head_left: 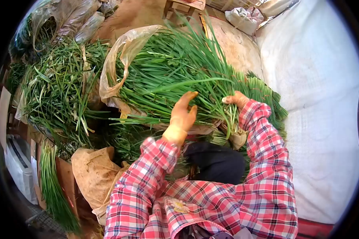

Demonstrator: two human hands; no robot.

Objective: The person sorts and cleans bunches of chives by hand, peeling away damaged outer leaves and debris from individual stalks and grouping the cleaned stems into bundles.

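White sheeting (313, 99) fills the space at 3 o'clock, running from the top of my view almost to the bottom. Next in size is the big pile of long green stalks (167, 63) at 12 o'clock, right before me, a clear plastic bag (111, 79) bunched around its left edge. Between 9 and 10 o'clock sits a heap of tangled loose leaves (56, 87). Toward 2 o'clock, past my right wrist, more stalks (263, 93) lie packed together. A brown sack (93, 167) slumps at 8 o'clock, and farther out that way a slim green bunch (52, 183) hangs, leafy end down. My left hand (182, 115) is near the centre, over the pile's near side, thumb and fingers spread well apart with nothing between them. My right hand (237, 99), toward 2 o'clock, is beside a small clump of pale stems (229, 115); its fingers are mostly hidden, so I can't tell whether they grip any.
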